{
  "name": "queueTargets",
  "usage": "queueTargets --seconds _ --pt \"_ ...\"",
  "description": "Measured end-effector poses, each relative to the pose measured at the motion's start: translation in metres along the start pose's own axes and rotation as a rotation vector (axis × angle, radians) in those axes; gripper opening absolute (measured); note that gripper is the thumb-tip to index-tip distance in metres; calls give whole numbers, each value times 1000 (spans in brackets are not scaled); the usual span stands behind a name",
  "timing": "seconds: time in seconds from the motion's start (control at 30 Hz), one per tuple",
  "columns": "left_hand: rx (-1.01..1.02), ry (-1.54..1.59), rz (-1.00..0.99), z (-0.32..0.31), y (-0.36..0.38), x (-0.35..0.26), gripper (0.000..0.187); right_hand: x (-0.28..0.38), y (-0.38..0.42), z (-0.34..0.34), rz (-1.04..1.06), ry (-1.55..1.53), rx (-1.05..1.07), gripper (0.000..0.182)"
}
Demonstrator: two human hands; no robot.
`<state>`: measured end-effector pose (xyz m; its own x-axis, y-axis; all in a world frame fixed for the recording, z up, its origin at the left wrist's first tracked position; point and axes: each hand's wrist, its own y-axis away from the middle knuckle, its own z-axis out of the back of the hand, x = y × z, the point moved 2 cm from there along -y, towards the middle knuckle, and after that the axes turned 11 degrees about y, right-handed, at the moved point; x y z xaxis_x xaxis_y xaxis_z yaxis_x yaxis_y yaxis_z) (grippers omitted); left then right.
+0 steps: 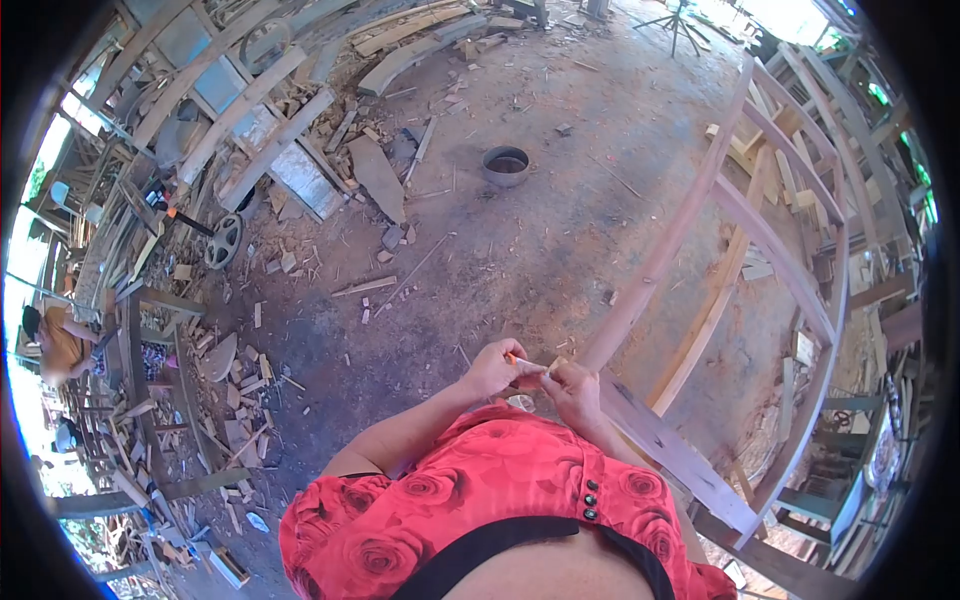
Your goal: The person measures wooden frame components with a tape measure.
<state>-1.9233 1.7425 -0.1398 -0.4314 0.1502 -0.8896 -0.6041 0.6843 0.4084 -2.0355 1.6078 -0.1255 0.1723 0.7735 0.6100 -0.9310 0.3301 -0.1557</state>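
Note:
In front of my body, near the lower middle of the head view, both hands are close together. My left hand (495,369) is closed, with a small orange object (511,358) showing at its fingers. My right hand (573,389) is closed at the other end of a thin pale piece (534,368) that spans the gap between the hands. What this piece is, I cannot make out. Just beyond my right hand stands a large wooden frame (655,265), its near corner close to my fingers.
A round metal pot (505,166) sits on the dirt floor ahead. Planks (290,178) and a spoked wheel (223,242) lie at the left, with wood scraps around. A person (62,340) is at the far left edge. A tripod (673,27) stands at the back.

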Motion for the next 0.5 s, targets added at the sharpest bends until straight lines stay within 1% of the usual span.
queueTargets --seconds 0.07,0.13,0.17,0.2,0.23,0.27,0.3,0.33,0.37,0.43,0.47,0.5 --pt "-50 148 201 -11 13 -6 19 0 5 2 29 5 17 22" --pt "-76 184 219 -20 30 -14 20 -1 12 1 29 -71 90 22" --pt "-104 215 242 -20 37 -16 21 1 14 2 41 -78 85 22" --pt "-118 208 234 -19 41 -17 21 3 18 1 22 -96 93 23" --pt "-116 88 225 -19 45 -17 23 6 24 0 8 -114 106 23" --pt "-125 -26 212 -16 50 -14 26 10 31 0 37 -127 114 23" --pt "-88 -217 116 -4 43 17 40 11 38 0 -26 -126 142 23" --pt "-96 -273 80 -5 50 18 41 12 44 -2 -75 -125 178 24" --pt "-114 -330 48 -3 56 17 43 13 49 -6 -125 -205 196 25" --pt "-167 -405 -92 4 67 29 44 13 58 -17 -212 -328 283 28" --pt "-230 -403 -96 8 77 35 44 14 62 -21 -257 -365 345 31" --pt "-230 -337 -78 12 84 40 44 18 65 -26 -214 -376 376 31"
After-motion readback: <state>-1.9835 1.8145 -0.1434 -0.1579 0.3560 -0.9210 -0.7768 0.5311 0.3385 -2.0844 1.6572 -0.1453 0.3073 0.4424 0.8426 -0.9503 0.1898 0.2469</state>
